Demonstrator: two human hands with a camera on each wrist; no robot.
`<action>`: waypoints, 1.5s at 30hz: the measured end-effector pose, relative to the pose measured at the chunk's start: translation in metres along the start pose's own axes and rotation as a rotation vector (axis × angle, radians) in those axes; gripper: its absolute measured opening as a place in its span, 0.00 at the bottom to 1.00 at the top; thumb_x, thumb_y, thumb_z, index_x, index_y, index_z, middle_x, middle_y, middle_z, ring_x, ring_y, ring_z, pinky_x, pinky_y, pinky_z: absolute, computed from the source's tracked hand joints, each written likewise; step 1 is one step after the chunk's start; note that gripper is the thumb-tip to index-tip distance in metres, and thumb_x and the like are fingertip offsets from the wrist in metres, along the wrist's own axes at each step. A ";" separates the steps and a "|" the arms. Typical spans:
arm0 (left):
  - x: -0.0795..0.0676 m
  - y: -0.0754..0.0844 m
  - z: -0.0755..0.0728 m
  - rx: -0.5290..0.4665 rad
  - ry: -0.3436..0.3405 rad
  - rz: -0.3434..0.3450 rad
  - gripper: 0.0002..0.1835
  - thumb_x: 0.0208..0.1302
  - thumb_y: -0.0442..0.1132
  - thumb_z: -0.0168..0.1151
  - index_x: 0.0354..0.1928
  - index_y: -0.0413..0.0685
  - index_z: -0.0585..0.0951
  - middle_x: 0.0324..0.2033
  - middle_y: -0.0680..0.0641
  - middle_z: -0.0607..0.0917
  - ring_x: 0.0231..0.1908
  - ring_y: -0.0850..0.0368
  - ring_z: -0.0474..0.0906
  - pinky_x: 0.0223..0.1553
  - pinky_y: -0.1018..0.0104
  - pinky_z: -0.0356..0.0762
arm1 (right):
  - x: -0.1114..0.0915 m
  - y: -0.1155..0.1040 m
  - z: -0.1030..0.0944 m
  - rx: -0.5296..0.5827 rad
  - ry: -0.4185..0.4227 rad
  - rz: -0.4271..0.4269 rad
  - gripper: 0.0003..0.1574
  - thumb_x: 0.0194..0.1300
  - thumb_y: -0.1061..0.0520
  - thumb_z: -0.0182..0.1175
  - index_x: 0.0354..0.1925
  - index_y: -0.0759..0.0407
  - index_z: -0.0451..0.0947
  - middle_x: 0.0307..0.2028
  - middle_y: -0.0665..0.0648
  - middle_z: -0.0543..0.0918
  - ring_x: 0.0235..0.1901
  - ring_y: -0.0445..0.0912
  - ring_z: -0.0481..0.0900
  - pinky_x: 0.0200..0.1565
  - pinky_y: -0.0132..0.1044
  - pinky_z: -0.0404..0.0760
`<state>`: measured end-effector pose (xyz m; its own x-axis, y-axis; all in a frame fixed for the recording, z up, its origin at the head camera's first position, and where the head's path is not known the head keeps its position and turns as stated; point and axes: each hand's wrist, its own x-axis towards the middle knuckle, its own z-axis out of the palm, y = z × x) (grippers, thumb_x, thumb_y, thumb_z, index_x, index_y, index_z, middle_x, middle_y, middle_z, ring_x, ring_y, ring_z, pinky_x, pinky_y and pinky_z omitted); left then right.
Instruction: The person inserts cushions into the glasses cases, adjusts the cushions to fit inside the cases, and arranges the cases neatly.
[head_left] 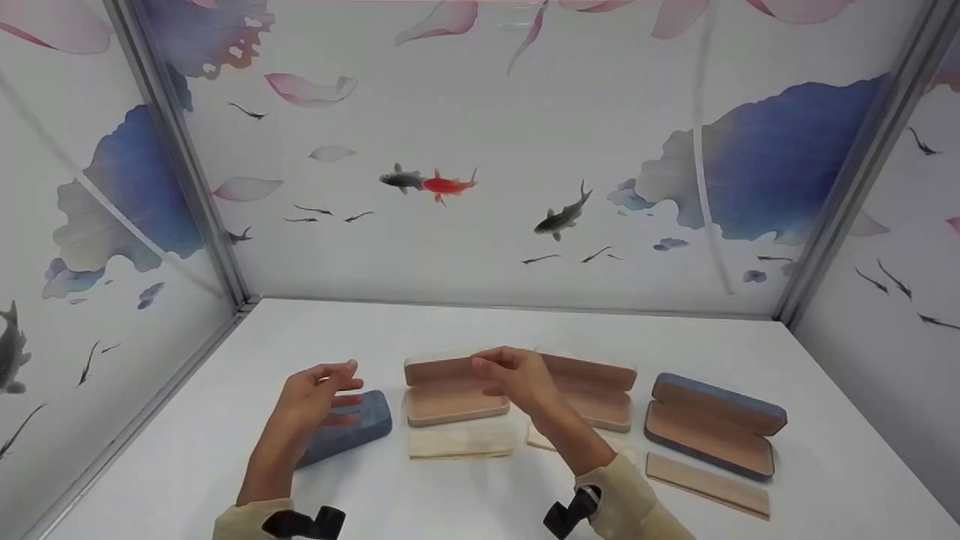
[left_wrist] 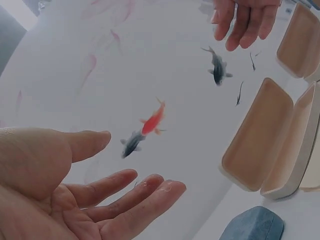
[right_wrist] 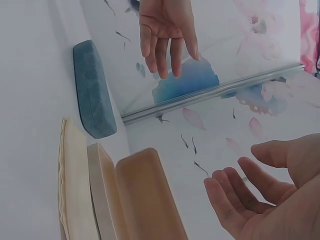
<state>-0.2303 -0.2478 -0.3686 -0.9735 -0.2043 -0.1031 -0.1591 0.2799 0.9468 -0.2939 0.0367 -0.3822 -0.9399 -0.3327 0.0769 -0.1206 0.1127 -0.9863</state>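
My left hand [head_left: 311,401] hovers above a closed blue glasses case [head_left: 371,420], fingers spread and holding nothing. To its right, my right hand [head_left: 523,381] is raised in front of two open glasses cases with tan linings, one on the left [head_left: 450,405] and one on the right [head_left: 611,409], partly covering both. Its fingers are loosely bent around nothing, as the right wrist view shows of this hand [right_wrist: 270,195]. Folded cream cloths lie in front of these cases, the left one [head_left: 461,443] in full sight and the other [head_left: 541,439] partly behind my right forearm.
At the right stands an open blue glasses case [head_left: 709,435] with a folded beige cloth [head_left: 709,486] before it. The white table [head_left: 330,326] is enclosed by printed panels with fish and petals, joined by metal posts [head_left: 187,165].
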 end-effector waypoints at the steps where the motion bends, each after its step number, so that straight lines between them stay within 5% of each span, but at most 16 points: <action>1: 0.001 0.001 0.002 0.002 -0.001 -0.005 0.32 0.75 0.54 0.55 0.68 0.35 0.69 0.61 0.30 0.79 0.54 0.42 0.84 0.44 0.58 0.87 | -0.001 0.001 -0.002 0.003 0.011 0.001 0.23 0.72 0.52 0.61 0.55 0.68 0.79 0.55 0.66 0.82 0.58 0.57 0.81 0.53 0.45 0.85; 14: 0.008 -0.001 0.032 0.001 0.005 -0.033 0.27 0.72 0.51 0.60 0.62 0.38 0.75 0.56 0.33 0.83 0.51 0.45 0.86 0.44 0.58 0.87 | -0.008 0.018 -0.023 0.022 0.075 0.011 0.25 0.70 0.53 0.63 0.55 0.72 0.78 0.52 0.69 0.84 0.49 0.54 0.87 0.49 0.45 0.87; 22: 0.012 -0.006 0.037 -0.005 -0.007 -0.073 0.27 0.71 0.51 0.62 0.61 0.37 0.76 0.54 0.34 0.84 0.48 0.47 0.87 0.43 0.57 0.87 | -0.007 0.029 -0.023 0.042 0.090 0.065 0.22 0.70 0.54 0.64 0.54 0.69 0.79 0.50 0.64 0.87 0.49 0.55 0.87 0.47 0.42 0.87; 30: 0.015 -0.013 0.041 -0.031 -0.019 -0.101 0.26 0.67 0.42 0.66 0.62 0.34 0.75 0.55 0.32 0.83 0.47 0.44 0.87 0.43 0.57 0.87 | -0.011 0.037 -0.027 -0.039 0.104 0.077 0.21 0.70 0.56 0.63 0.55 0.69 0.79 0.47 0.65 0.86 0.47 0.55 0.86 0.44 0.42 0.88; 45: 0.022 -0.023 0.060 0.093 -0.007 -0.131 0.23 0.65 0.39 0.68 0.55 0.29 0.78 0.53 0.29 0.83 0.44 0.42 0.87 0.37 0.58 0.88 | -0.009 0.053 -0.022 -0.157 0.107 0.121 0.18 0.68 0.60 0.63 0.52 0.70 0.79 0.42 0.63 0.87 0.43 0.55 0.86 0.40 0.45 0.88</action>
<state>-0.2576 -0.2029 -0.4110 -0.9444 -0.2385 -0.2263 -0.2990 0.3368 0.8928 -0.2987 0.0661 -0.4319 -0.9782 -0.2071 -0.0175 -0.0449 0.2926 -0.9552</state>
